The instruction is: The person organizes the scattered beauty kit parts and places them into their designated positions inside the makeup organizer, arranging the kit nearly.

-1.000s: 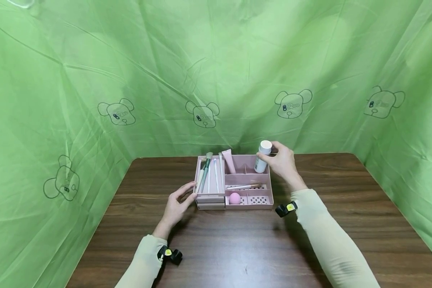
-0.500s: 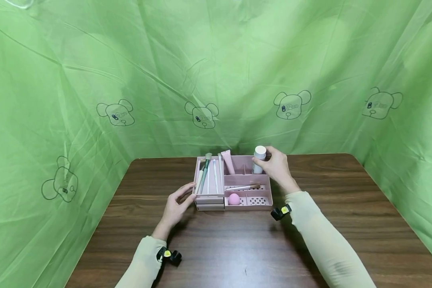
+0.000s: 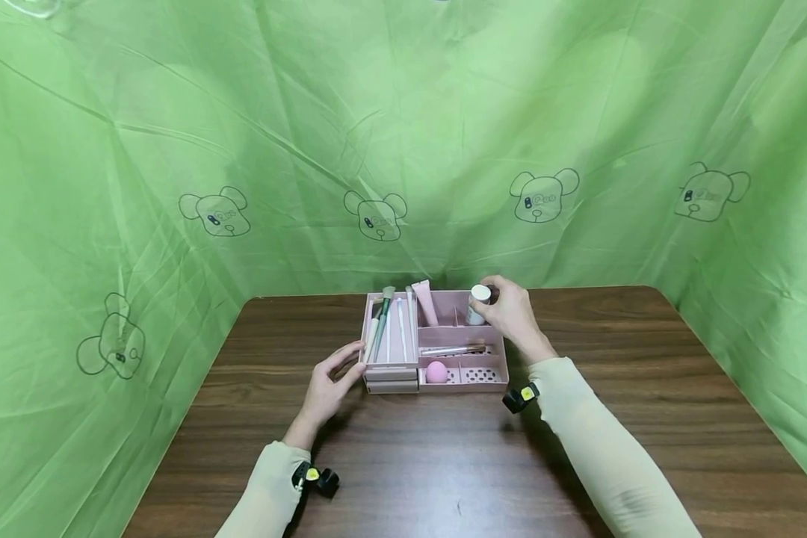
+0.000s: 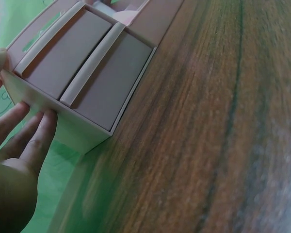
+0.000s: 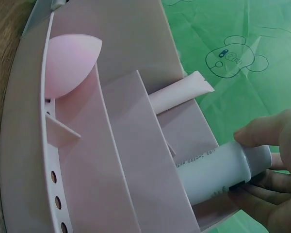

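A pink desk organizer (image 3: 462, 388) stands on the table with brushes, a tube and a sponge in its compartments. My right hand (image 3: 511, 308) grips a white bottle (image 3: 476, 317) by its cap, thumb on one side and fingers on the other. The bottle's lower part sits inside the back right compartment; its base is hidden behind the divider (image 5: 182, 194). Beside it in the back row leans a pink tube (image 5: 179, 94). My left hand (image 3: 328, 385) touches the organizer's left side wall with extended fingertips (image 4: 49, 115).
Several makeup brushes (image 3: 382, 323) lie in the left top tray, above two drawers (image 4: 109, 77). A slim pen-like item (image 3: 453, 350) lies in the middle row. A pink makeup sponge (image 3: 436, 372) sits in the front row. A green cloth (image 3: 296, 149) hangs behind the wooden table (image 3: 417, 463).
My right hand has brought the white bottle left and down into the back right compartment, and it stands more upright. The left hand keeps its place on the organizer's side.
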